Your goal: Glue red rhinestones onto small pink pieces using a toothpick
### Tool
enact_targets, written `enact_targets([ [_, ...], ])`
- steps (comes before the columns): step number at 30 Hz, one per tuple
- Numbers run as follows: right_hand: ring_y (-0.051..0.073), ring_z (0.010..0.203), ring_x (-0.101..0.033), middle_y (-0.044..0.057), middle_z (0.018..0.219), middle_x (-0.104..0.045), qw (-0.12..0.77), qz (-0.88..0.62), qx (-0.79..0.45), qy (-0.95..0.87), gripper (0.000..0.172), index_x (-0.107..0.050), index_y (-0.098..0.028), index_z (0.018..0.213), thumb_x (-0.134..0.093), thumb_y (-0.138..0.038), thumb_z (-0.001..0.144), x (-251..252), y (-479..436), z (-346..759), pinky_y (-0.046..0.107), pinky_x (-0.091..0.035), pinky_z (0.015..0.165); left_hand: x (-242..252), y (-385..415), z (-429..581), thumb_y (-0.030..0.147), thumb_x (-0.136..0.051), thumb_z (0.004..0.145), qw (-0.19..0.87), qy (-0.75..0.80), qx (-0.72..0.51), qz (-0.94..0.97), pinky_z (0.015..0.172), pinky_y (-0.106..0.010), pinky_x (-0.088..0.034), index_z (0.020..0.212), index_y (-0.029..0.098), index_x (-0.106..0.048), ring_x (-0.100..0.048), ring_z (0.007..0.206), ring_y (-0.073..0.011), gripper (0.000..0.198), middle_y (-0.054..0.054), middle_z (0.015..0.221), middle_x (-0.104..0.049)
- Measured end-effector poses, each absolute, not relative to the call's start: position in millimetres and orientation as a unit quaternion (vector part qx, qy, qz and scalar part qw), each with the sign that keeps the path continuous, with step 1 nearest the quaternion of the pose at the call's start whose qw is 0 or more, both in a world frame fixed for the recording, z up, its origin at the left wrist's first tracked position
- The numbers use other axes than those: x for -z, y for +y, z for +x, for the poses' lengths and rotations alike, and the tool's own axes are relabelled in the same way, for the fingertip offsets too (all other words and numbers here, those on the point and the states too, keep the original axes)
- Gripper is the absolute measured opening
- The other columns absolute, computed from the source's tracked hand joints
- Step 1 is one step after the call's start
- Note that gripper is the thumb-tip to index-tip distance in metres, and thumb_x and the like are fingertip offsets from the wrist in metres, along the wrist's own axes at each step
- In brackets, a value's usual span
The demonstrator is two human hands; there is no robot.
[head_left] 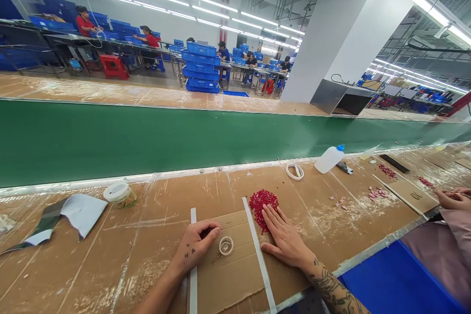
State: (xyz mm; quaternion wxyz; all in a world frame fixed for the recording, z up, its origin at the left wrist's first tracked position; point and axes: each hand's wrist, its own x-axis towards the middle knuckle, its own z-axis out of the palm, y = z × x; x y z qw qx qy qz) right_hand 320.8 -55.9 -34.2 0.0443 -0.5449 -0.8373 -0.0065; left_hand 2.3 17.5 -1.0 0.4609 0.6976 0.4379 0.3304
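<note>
My right hand [284, 236] lies flat with fingers stretched out, its fingertips resting on the near edge of a pile of small red beads [262, 202] on a cardboard sheet [235, 274]. My left hand [196, 244] is curled in a loose fist on the cardboard, thumb and forefinger pinched together; what they hold is too small to name. A small round ring-shaped piece [225, 245] lies just right of the left hand, between the two hands. Two white strips [257, 250] border the cardboard.
A green conveyor belt [184, 140] runs across behind the bench. On the bench are a lidded round tub [118, 193], a folded sheet [79, 212], a tape ring [294, 171] and a white squeeze bottle [330, 158]. Another person's hands [453, 199] work at the right.
</note>
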Motion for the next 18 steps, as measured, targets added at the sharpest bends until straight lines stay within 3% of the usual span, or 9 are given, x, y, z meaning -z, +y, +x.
enact_targets([
  [8, 0.031, 0.154, -0.026, 0.017, 0.166, -0.021, 0.051, -0.532, 0.02, -0.845, 0.093, 0.01, -0.017, 0.16, -0.04, -0.068, 0.1, 30, -56, 317, 0.053, -0.032, 0.124, -1, 18, 3, 0.044, -0.056, 0.082, 0.455, 0.43, -0.344, 0.7, 0.057, -0.025, -0.042, 0.066, 0.018, -0.071, -0.054, 0.057, -0.0175, 0.034, -0.003, 0.061, -0.066],
  [11, 0.032, 0.154, -0.025, 0.017, 0.166, -0.022, 0.085, -0.531, 0.028, -0.842, 0.092, 0.003, -0.015, 0.162, -0.04, -0.068, 0.1, 23, -62, 314, 0.054, -0.031, 0.124, -3, 18, 2, 0.043, -0.057, 0.083, 0.456, 0.426, -0.347, 0.7, 0.057, -0.025, -0.043, 0.066, 0.018, -0.071, -0.054, 0.057, -0.0171, 0.034, -0.003, 0.061, -0.067],
  [13, 0.033, 0.152, -0.029, 0.018, 0.165, -0.028, 0.117, -0.527, 0.031, -0.841, 0.084, -0.013, -0.014, 0.162, -0.042, -0.064, 0.101, 18, -68, 311, 0.055, -0.033, 0.122, -3, 17, 2, 0.042, -0.057, 0.083, 0.456, 0.427, -0.349, 0.699, 0.058, -0.025, -0.044, 0.067, 0.017, -0.072, -0.054, 0.057, -0.0169, 0.033, -0.003, 0.062, -0.067],
  [15, 0.032, 0.142, -0.044, 0.016, 0.153, -0.05, 0.141, -0.522, 0.011, -0.841, 0.06, -0.044, -0.017, 0.152, -0.045, -0.051, 0.103, 13, -73, 305, 0.054, -0.041, 0.116, -2, 17, 2, 0.041, -0.057, 0.082, 0.457, 0.429, -0.35, 0.696, 0.058, -0.025, -0.044, 0.068, 0.017, -0.072, -0.055, 0.058, -0.017, 0.032, -0.003, 0.062, -0.067],
  [17, 0.028, 0.12, -0.06, 0.011, 0.123, -0.071, 0.149, -0.525, -0.023, -0.838, 0.033, -0.068, -0.024, 0.126, -0.047, -0.035, 0.103, 10, -73, 292, 0.048, -0.05, 0.103, -1, 18, 2, 0.041, -0.057, 0.082, 0.458, 0.432, -0.349, 0.694, 0.058, -0.025, -0.044, 0.068, 0.017, -0.072, -0.055, 0.058, -0.0171, 0.032, -0.003, 0.062, -0.067],
  [18, 0.025, 0.108, -0.063, 0.008, 0.106, -0.075, 0.147, -0.528, -0.038, -0.836, 0.027, -0.073, -0.026, 0.113, -0.049, -0.029, 0.102, 9, -71, 283, 0.043, -0.053, 0.095, 0, 18, 2, 0.042, -0.057, 0.082, 0.457, 0.434, -0.348, 0.694, 0.058, -0.025, -0.043, 0.068, 0.017, -0.072, -0.056, 0.058, -0.0171, 0.032, -0.003, 0.062, -0.067],
])
